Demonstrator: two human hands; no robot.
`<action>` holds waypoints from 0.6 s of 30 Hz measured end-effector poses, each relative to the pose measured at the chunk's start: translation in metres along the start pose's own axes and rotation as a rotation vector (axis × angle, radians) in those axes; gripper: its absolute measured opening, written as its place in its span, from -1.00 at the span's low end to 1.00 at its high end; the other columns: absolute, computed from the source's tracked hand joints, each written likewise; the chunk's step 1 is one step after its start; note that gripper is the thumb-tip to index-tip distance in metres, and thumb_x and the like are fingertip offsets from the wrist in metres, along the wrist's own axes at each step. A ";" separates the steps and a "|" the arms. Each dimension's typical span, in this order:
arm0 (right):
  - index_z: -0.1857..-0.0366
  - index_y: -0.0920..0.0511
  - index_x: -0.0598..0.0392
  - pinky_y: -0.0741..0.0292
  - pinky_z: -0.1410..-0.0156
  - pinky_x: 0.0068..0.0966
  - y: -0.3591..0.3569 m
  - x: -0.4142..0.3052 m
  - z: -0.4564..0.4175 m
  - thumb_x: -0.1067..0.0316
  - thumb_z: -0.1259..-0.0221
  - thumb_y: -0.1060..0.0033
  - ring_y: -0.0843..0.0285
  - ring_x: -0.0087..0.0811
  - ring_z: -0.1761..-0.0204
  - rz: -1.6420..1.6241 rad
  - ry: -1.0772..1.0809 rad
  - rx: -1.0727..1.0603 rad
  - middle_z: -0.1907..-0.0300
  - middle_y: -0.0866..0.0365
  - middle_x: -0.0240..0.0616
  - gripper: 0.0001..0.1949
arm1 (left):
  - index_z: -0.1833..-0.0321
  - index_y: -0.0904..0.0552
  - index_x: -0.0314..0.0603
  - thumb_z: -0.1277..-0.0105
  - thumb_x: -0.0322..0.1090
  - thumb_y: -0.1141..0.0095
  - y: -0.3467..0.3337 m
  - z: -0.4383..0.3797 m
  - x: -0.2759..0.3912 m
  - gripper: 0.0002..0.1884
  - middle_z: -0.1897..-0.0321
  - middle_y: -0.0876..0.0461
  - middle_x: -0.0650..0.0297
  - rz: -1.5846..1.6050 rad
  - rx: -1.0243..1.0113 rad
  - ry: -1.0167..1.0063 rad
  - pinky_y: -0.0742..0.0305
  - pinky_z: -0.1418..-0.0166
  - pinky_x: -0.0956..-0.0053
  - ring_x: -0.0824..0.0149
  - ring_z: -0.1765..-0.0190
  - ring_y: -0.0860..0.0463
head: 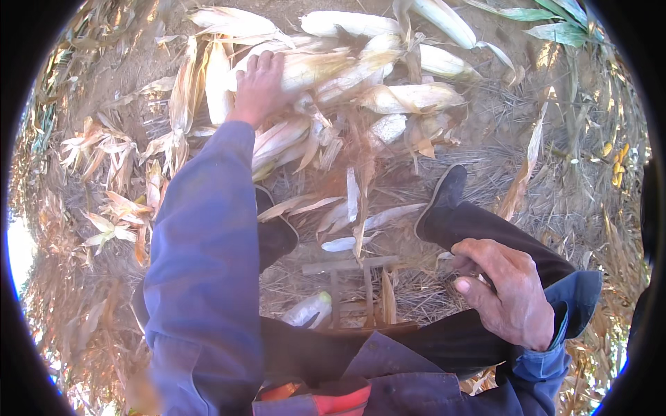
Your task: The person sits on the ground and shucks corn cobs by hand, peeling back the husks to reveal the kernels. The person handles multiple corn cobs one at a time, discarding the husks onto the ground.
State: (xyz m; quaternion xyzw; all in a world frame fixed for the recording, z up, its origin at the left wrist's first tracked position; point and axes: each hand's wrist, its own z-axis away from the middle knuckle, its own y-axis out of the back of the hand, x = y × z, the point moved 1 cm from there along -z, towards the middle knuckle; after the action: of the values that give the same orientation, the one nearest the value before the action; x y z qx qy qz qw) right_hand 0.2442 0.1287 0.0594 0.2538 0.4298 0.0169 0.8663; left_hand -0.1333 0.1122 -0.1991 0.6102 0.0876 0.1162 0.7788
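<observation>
Ears of corn in pale dry husks (411, 98) lie in a loose pile on the ground in front of me. My left hand (260, 88) reaches into the pile's left part and rests on a husked-over ear (312, 67); whether its fingers grip that ear cannot be made out. Back near my right knee, my right hand (494, 291) is held with curled fingers, thumb near the forefinger. Something small and pale may show between those fingers, but it is too hidden to tell.
Empty dry husks (117, 151) are strewn at the left. Bare yellow cobs (619, 164) lie far right. Between my shoes (442, 203) are husk strips and a small wooden frame (354, 265), with a pale plastic bottle or bag (310, 310) beside it. Green leaves (562, 31) are at the top right.
</observation>
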 end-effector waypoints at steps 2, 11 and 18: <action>-0.05 -0.54 0.27 -0.62 0.00 -0.20 0.001 0.001 0.000 0.42 -0.15 -0.43 -0.69 0.09 0.10 0.048 0.012 -0.001 0.13 -0.69 0.07 -0.60 | -0.33 -0.47 -0.18 -0.09 -0.04 -0.44 -0.001 0.001 0.002 -0.24 -0.25 -0.50 0.06 0.017 0.096 -0.041 -0.40 -0.41 -0.02 -0.01 -0.42 -0.40; -0.07 -0.53 0.26 -0.60 0.09 -0.18 -0.003 0.005 0.006 0.37 -0.25 -0.34 -0.69 0.10 0.16 0.073 0.028 0.057 0.16 -0.68 0.10 -0.64 | -0.27 -0.50 -0.37 -0.14 0.03 -0.38 0.005 0.046 0.025 -0.26 0.00 -0.69 -0.16 0.437 0.047 0.103 -0.55 -0.23 0.17 -0.03 -0.07 -0.72; -0.03 -0.58 0.27 -0.60 0.14 -0.22 -0.005 0.009 -0.004 0.27 -0.39 -0.21 -0.71 0.03 0.21 0.005 0.111 0.371 0.18 -0.70 0.09 -0.70 | -0.55 -0.21 -0.40 -0.15 0.15 -0.38 0.088 0.089 0.076 0.05 -0.26 -0.53 -0.21 1.308 -0.322 0.060 -0.52 -0.33 0.12 0.00 -0.23 -0.63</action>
State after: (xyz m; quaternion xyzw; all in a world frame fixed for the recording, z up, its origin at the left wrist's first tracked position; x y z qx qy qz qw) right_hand 0.2459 0.1281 0.0486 0.4091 0.4722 -0.0464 0.7794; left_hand -0.0419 0.0713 -0.0921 0.4105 -0.2968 0.5922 0.6266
